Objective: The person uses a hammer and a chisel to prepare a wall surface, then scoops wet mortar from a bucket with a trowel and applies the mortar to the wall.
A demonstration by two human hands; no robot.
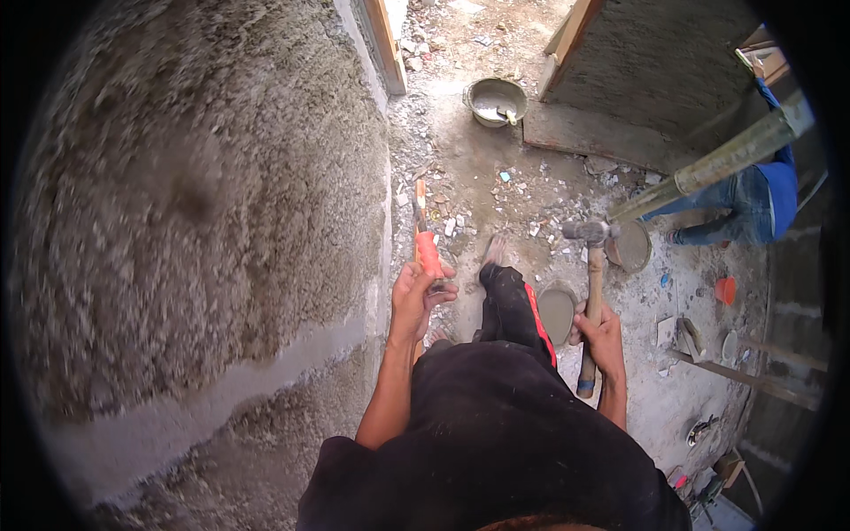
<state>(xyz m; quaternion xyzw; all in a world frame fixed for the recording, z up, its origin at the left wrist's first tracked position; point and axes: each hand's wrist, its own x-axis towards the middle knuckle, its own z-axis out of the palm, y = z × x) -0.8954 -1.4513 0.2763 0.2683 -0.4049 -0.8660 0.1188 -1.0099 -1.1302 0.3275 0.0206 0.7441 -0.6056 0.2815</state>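
Observation:
In my left hand [423,299] is a slim chisel-like tool [428,252] with a red-orange grip and a narrow shaft pointing up and away. My fingers close round the lower end of its grip; its exact kind is hard to make out. My right hand [602,338] is wrapped round the wooden handle of a hammer [594,283]. The hammer's metal head is up, and its handle end, with a blue band, hangs below my hand. The two tools are well apart. At my left rises a rough plastered wall [204,203], touched by neither hand.
A bucket of grey mix [496,102] stands near the doorway, with another bucket [558,311] by my leg. Rubble [452,226] litters the floor. A slanting pole [717,168] crosses at right, near a person in blue [753,203]. An orange container [726,290] stands farther right.

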